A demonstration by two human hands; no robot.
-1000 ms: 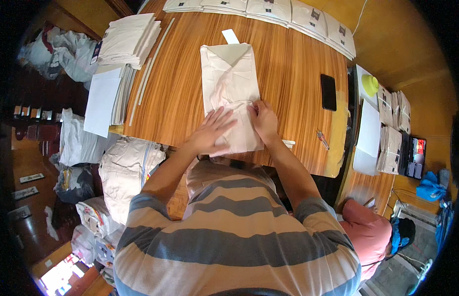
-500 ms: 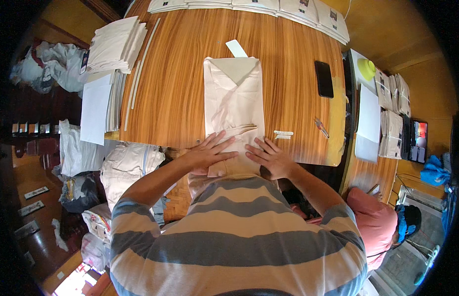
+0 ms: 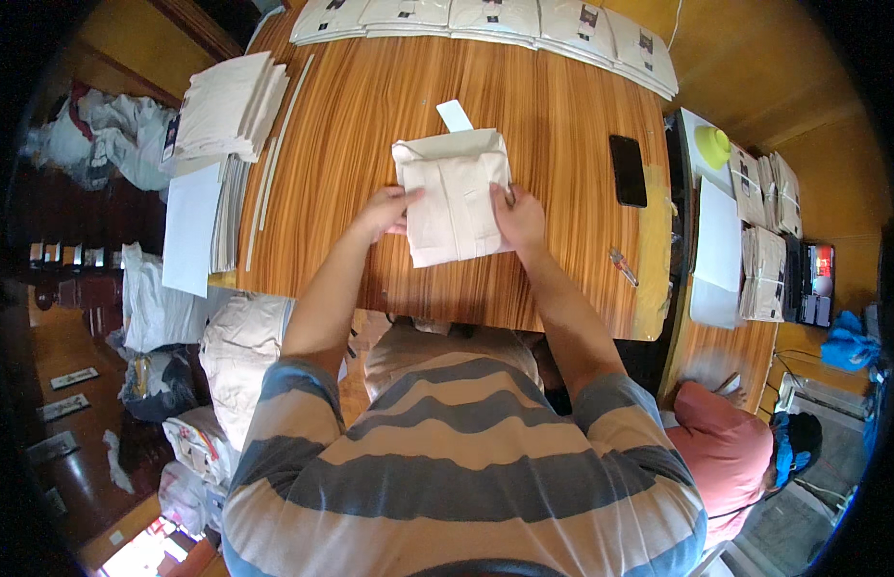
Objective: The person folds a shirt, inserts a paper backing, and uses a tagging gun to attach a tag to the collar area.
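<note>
The folded cream fabric garment (image 3: 454,195) lies on the wooden striped table (image 3: 370,115). The left hand (image 3: 385,210) and right hand (image 3: 520,215) grip its side edges, fingers curled closed, forearms extended forward.

Both hands forward — left hand (image 3: 384,210), right hand (image 3: 520,215) gripping.
</note>
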